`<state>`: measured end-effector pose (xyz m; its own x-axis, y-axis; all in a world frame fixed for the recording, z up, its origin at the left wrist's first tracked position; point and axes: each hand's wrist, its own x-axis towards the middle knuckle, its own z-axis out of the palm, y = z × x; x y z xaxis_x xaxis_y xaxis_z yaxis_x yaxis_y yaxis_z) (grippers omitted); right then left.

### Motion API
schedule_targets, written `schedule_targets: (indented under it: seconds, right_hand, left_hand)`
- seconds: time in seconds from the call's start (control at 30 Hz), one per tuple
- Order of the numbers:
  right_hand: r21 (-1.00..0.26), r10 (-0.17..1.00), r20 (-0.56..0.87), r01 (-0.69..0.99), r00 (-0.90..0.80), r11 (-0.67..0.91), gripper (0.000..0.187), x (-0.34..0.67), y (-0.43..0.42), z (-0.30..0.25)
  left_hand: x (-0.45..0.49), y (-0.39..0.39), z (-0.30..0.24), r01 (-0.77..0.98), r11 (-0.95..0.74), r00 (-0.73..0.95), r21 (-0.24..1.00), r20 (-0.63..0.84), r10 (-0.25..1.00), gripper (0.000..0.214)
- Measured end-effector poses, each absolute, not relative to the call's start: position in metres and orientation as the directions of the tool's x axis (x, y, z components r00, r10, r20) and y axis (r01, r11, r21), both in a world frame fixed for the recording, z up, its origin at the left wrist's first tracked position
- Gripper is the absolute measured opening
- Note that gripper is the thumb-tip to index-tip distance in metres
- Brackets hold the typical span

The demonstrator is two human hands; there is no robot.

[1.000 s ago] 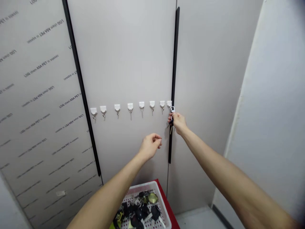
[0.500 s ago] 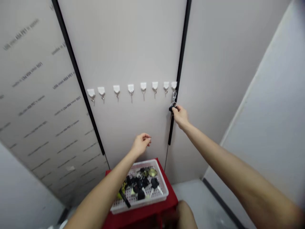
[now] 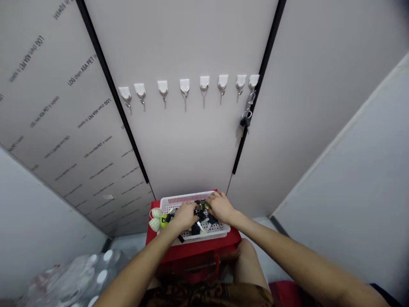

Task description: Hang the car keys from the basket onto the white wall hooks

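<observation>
Pale grey wall panels (image 3: 179, 140) close in on the far side and both flanks, the left one printed with repeated lettering and the seams marked by black strips (image 3: 113, 87). Across the far panel runs a level row of eight white stick-on hooks (image 3: 204, 83). A key bunch (image 3: 246, 113) on a metal clip hangs from the rightmost hook, its dark fob lying against the black strip on the right. Below, a red desk (image 3: 194, 251) stands at the foot of the panel, near the person's bare knee (image 3: 247, 260); a bundle of plastic bottles (image 3: 96, 273) lies to the near left. On the desk sits a white plastic basket (image 3: 191, 198) holding a heap of keys (image 3: 202, 217). A green-and-yellow charm (image 3: 156, 219) spills over its left rim. Both hands are down in the basket, curled over the heap: the left hand (image 3: 183, 215) on its left side, the right hand (image 3: 220, 207) at its far right, fingertips on the keys. Whether either hand has hold of a key is hidden. Tangled rings could drag neighbouring keys or the charm over the rim if one is lifted sharply, and a knock could unseat the hanging bunch.
</observation>
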<state>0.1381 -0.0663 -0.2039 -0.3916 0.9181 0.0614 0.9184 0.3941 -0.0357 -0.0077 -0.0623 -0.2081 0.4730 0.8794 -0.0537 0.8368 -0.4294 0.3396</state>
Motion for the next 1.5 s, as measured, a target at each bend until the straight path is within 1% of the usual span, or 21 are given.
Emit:
schedule_targets:
  seconds: [0.07, 0.13, 0.2, 0.27, 0.4, 0.47, 0.53, 0.6, 0.67, 0.73, 0.83, 0.93, 1.0, 1.03, 1.13, 1.2, 1.27, 1.33, 1.43, 1.5]
  right_hand:
    - [0.024, 0.922, 0.047, 0.923, -0.385, 0.384, 0.023, 0.135, -0.062, -0.206]
    - [0.051, 0.927, 0.011, 0.926, -0.375, 0.374, 0.025, 0.132, -0.059, -0.207]
    - [0.067, 0.930, -0.036, 0.928, -0.366, 0.367, 0.022, 0.131, -0.056, -0.204]
    - [0.052, 0.935, -0.061, 0.934, -0.350, 0.353, 0.019, 0.132, -0.054, -0.200]
    - [-0.034, 0.948, -0.018, 0.948, -0.317, 0.316, 0.027, 0.141, -0.054, -0.186]
    - [-0.024, 0.939, -0.024, 0.939, -0.343, 0.342, 0.024, 0.142, -0.056, -0.184]
    - [0.016, 0.923, -0.044, 0.924, -0.382, 0.383, 0.020, 0.139, -0.059, -0.188]
    - [0.042, 0.921, -0.026, 0.920, -0.388, 0.389, 0.020, 0.134, -0.061, -0.196]
    - [0.034, 0.930, 0.000, 0.930, -0.367, 0.366, 0.021, 0.130, -0.062, -0.204]
    - [-0.001, 0.936, -0.003, 0.936, -0.352, 0.352, 0.020, 0.128, -0.061, -0.208]
    - [-0.109, 0.936, -0.001, 0.930, -0.353, 0.351, 0.019, 0.132, -0.058, -0.202]
    - [-0.304, 0.930, 0.048, 0.882, -0.364, 0.361, 0.021, 0.139, -0.055, -0.185]
    - [-0.462, 0.918, 0.086, 0.801, -0.386, 0.380, 0.021, 0.141, -0.055, -0.173]
    - [-0.542, 0.915, 0.109, 0.748, -0.389, 0.383, 0.021, 0.142, -0.055, -0.167]
    - [-0.759, 0.932, 0.131, 0.571, -0.337, 0.313, 0.017, 0.142, -0.055, -0.149]
    - [-0.877, 0.957, 0.102, 0.430, -0.271, 0.215, 0.014, 0.141, -0.054, -0.138]
    - [-0.949, 0.976, 0.073, 0.288, -0.204, 0.131, 0.014, 0.142, -0.052, -0.127]
    - [-0.979, 0.986, 0.072, 0.179, -0.153, 0.100, 0.015, 0.144, -0.050, -0.116]
    - [-0.989, 0.987, 0.114, 0.078, -0.109, 0.123, 0.015, 0.150, -0.046, -0.098]
    - [-0.987, 0.986, 0.155, 0.042, -0.057, 0.158, 0.014, 0.156, -0.042, -0.082]
  left_hand:
    - [-0.006, -0.062, -0.210, 0.842, -0.438, 0.472, 0.316, -0.039, 0.881, 0.031]
    - [-0.005, -0.061, -0.212, 0.853, -0.435, 0.465, 0.289, -0.040, 0.884, 0.028]
    - [-0.006, -0.061, -0.211, 0.868, -0.421, 0.450, 0.262, -0.061, 0.891, 0.023]
    - [-0.006, -0.061, -0.208, 0.881, -0.402, 0.435, 0.248, -0.094, 0.895, 0.019]
    - [-0.008, -0.061, -0.198, 0.888, -0.377, 0.424, 0.264, -0.153, 0.892, 0.018]
    - [-0.007, -0.062, -0.194, 0.889, -0.372, 0.423, 0.269, -0.169, 0.890, 0.018]
    - [-0.005, -0.063, -0.193, 0.889, -0.368, 0.421, 0.273, -0.172, 0.890, 0.018]
    - [-0.004, -0.064, -0.194, 0.884, -0.373, 0.427, 0.282, -0.160, 0.890, 0.018]
    - [-0.004, -0.066, -0.195, 0.879, -0.376, 0.429, 0.293, -0.144, 0.892, 0.018]
    - [-0.005, -0.067, -0.196, 0.877, -0.370, 0.426, 0.306, -0.142, 0.893, 0.018]
    - [-0.010, -0.066, -0.196, 0.865, -0.349, 0.419, 0.360, -0.139, 0.897, 0.019]
    - [-0.011, -0.060, -0.196, 0.799, -0.328, 0.401, 0.503, -0.040, 0.915, 0.030]
    - [-0.008, -0.055, -0.195, 0.699, -0.333, 0.390, 0.633, 0.054, 0.919, 0.039]
    - [-0.006, -0.053, -0.194, 0.629, -0.343, 0.405, 0.697, 0.083, 0.910, 0.040]
    - [0.003, -0.048, -0.188, 0.398, -0.338, 0.502, 0.853, 0.106, 0.859, 0.031]
    - [0.008, -0.047, -0.181, 0.295, -0.297, 0.537, 0.908, 0.099, 0.838, 0.024]
    - [0.011, -0.046, -0.172, 0.237, -0.243, 0.512, 0.941, 0.092, 0.854, 0.020]
    - [0.014, -0.043, -0.163, 0.185, -0.196, 0.471, 0.963, 0.089, 0.878, 0.018]
    - [0.020, -0.035, -0.145, 0.124, -0.188, 0.424, 0.974, 0.119, 0.898, 0.018]
    - [0.027, -0.027, -0.128, 0.136, -0.225, 0.394, 0.965, 0.156, 0.906, 0.018]
